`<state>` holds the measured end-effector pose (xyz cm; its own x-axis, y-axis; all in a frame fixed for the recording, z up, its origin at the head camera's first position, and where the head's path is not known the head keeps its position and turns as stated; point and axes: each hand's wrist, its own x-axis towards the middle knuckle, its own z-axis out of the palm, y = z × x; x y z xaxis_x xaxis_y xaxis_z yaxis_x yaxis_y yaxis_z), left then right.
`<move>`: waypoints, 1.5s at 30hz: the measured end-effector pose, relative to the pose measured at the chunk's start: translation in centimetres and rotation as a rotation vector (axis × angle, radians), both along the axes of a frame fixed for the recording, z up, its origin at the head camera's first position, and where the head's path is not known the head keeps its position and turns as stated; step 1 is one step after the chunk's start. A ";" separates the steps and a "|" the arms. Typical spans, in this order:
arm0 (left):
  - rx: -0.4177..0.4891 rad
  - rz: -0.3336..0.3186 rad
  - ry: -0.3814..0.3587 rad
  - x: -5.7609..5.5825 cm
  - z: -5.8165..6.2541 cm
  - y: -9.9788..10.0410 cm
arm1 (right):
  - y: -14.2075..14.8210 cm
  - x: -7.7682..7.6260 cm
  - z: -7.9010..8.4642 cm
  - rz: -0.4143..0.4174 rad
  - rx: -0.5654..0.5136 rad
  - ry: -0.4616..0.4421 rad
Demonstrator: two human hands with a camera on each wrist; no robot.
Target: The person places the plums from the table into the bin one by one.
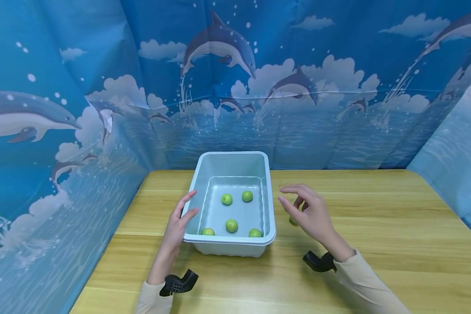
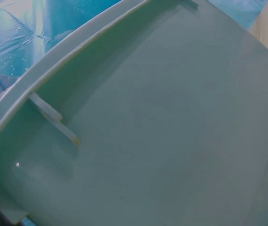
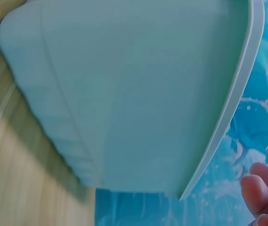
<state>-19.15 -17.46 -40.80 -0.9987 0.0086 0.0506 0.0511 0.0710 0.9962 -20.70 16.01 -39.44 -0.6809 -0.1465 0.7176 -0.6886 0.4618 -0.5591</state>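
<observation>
A pale blue plastic basin (image 1: 235, 249) stands on the wooden table. Inside it lie several round green fruits, one of them a fruit (image 1: 231, 225) near the front middle. My left hand (image 1: 177, 226) holds the basin's left rim, its thumb and index finger reaching over the edge. To the right of the basin my right hand (image 1: 312, 214) is in the air, thumb and index finger apart with nothing between them. Another green fruit (image 1: 293, 221) lies below this hand, mostly hidden by it. Curved fingers (image 3: 256, 194) of the right hand show beside the basin's rim in the right wrist view.
The wooden table (image 1: 377, 226) extends to the right of the basin. A blue dolphin-print sheet (image 1: 235, 131) hangs along the back and both sides. Black wrist-worn cameras, such as the left camera (image 1: 179, 282), sit on both wrists.
</observation>
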 end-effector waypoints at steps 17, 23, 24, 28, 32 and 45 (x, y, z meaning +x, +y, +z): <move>-0.004 0.007 -0.001 0.0 0.0 0.0 | 4.3 -1.0 -3.7 -0.176 0.131 -0.168; -0.011 0.009 -0.002 0.0 0.1 0.0 | 5.7 -1.4 -4.9 -0.196 0.174 -0.228; -0.011 0.008 0.000 0.1 0.1 0.0 | 5.9 -1.5 -5.1 -0.196 0.181 -0.237; -0.009 0.002 0.001 0.1 0.1 0.0 | 6.4 -1.7 -5.9 -0.194 0.201 -0.276; -0.007 -0.001 -0.003 0.1 0.1 0.0 | 6.7 -1.7 -6.3 -0.191 0.230 -0.327; -0.008 0.002 -0.005 0.1 0.0 0.0 | 7.7 -2.1 -7.4 -0.186 0.339 -0.423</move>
<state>-19.09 -17.44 -40.75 -0.9989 0.0072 0.0460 0.0465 0.0794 0.9958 -22.81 23.67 -46.85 -0.9350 -0.1714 0.3104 -0.3269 0.7555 -0.5677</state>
